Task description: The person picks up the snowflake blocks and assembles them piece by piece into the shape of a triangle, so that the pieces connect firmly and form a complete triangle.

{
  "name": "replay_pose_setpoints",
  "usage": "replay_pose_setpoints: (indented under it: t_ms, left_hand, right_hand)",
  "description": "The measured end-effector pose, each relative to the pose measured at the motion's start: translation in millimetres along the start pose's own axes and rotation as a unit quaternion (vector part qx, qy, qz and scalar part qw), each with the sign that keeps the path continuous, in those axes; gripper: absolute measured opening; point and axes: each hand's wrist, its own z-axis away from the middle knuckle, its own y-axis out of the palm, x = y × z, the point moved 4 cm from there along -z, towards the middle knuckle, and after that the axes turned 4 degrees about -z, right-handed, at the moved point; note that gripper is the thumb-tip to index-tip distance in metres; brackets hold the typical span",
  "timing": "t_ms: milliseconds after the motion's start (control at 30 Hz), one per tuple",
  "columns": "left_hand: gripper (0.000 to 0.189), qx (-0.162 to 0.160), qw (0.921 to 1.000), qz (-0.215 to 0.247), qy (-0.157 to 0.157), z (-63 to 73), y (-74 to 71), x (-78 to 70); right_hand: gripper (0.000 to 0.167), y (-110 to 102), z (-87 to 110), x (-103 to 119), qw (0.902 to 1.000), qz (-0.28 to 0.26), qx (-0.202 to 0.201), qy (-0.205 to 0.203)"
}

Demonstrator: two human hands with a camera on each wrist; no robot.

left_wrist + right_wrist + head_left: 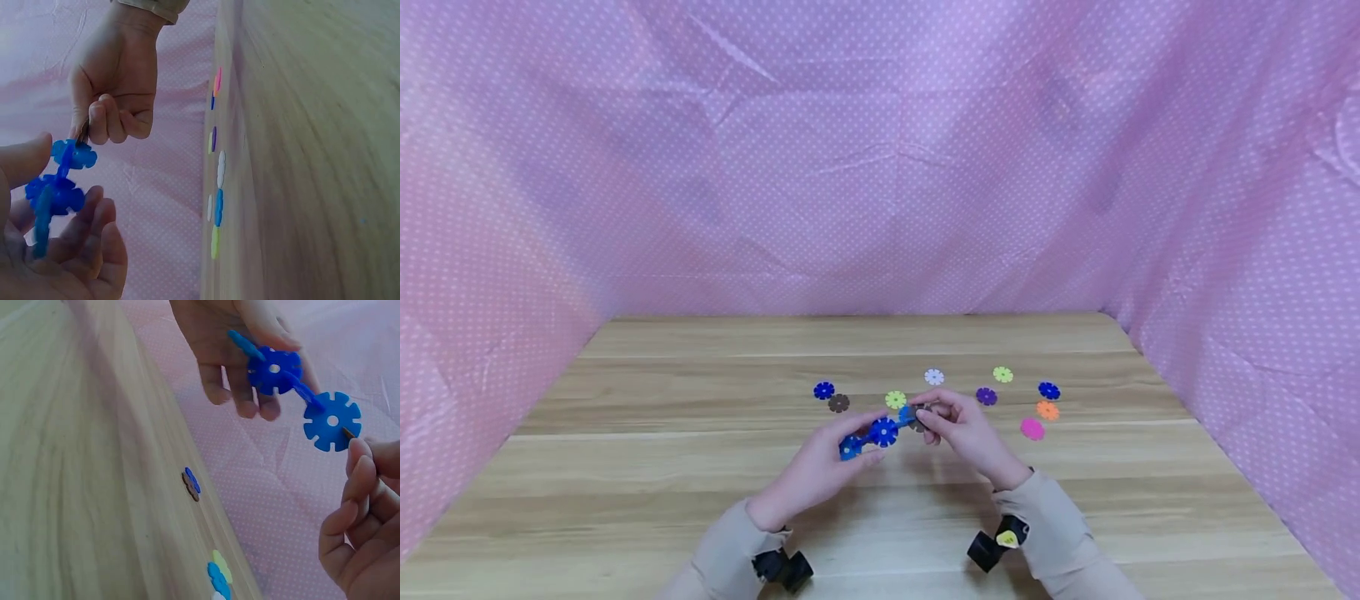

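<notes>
My left hand (816, 467) holds one end of a short chain of slotted plastic discs, thumb and fingers around it. Along the chain, a dark blue disc (274, 370) and another dark blue disc seen edge-on (302, 389) sit between two light blue ones. The far light blue disc (322, 434) faces the right wrist camera. Between thumb and forefinger, my right hand (962, 429) pinches a brown disc (917, 421), its edge right at a slot of that light blue disc. Fingers cover much of the brown disc. The chain is held above the wooden table (662, 467).
Loose discs lie beyond the hands: dark blue (823, 390), brown (838, 403), yellow-green (895, 400), white (934, 377), purple (987, 397). Farther right are orange (1047, 410) and pink (1032, 429) discs. A pink dotted cloth (880, 208) hangs behind and at both sides.
</notes>
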Motion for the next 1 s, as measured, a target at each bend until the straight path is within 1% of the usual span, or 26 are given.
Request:
replay_pose_setpoints:
  t_ms: [133,200,267,400,500,567,667,733,833,933,1000]
  left_hand:
    - [0.039,0.033,0.9991,0.016,-0.021,2.8,-1.9,4.0]
    - [0.037,0.042,0.9983,0.025,-0.033,4.1,-3.4,5.9]
    - [0.036,0.045,0.9978,0.029,-0.039,5.0,-5.0,7.8]
    - [0.032,0.046,0.998,0.02,-0.039,7.9,-8.0,11.6]
    - [0.03,0.061,0.9972,0.022,-0.039,11.5,-8.4,12.8]
    - [0.03,0.077,0.9955,0.035,-0.042,14.3,-7.6,12.2]
    - [0.031,0.099,0.9914,0.07,-0.048,17.7,-5.3,10.1]
    - [0.031,0.108,0.9889,0.088,-0.05,19.3,-3.7,9.1]
    - [0.031,0.108,0.9877,0.102,-0.051,21.0,-2.4,9.1]
    - [0.029,0.091,0.9888,0.106,-0.052,21.2,-4.7,11.2]
    - [0.028,0.077,0.9885,0.116,-0.058,20.7,-7.1,13.6]
  right_hand:
    - [0.024,-1.7,-0.2,-0.5,0.9997,0.009,0.022,0.009]
    - [0.025,-2.0,-0.6,-0.4,0.9994,0.01,0.03,0.012]
    - [0.024,-2.6,-1.0,-0.2,0.9993,0.013,0.034,0.012]
    - [0.025,-3.7,-2.4,0.6,0.9991,0.023,0.034,0.007]
    - [0.026,-4.5,-2.8,0.6,0.9991,0.031,0.028,0.009]
    - [0.026,-5.0,-2.6,0.0,0.9991,0.033,0.026,0.012]
    - [0.026,-5.1,-2.9,-0.8,0.9991,0.032,0.024,0.014]
    - [0.027,-4.9,-2.8,-1.4,0.999,0.032,0.026,0.015]
    - [0.028,-4.9,-2.0,-1.8,0.9991,0.025,0.028,0.019]
    - [0.03,-5.1,-1.9,-0.8,0.9993,0.011,0.028,0.02]
    - [0.032,-5.9,-3.4,-0.2,0.9995,0.002,0.026,0.02]
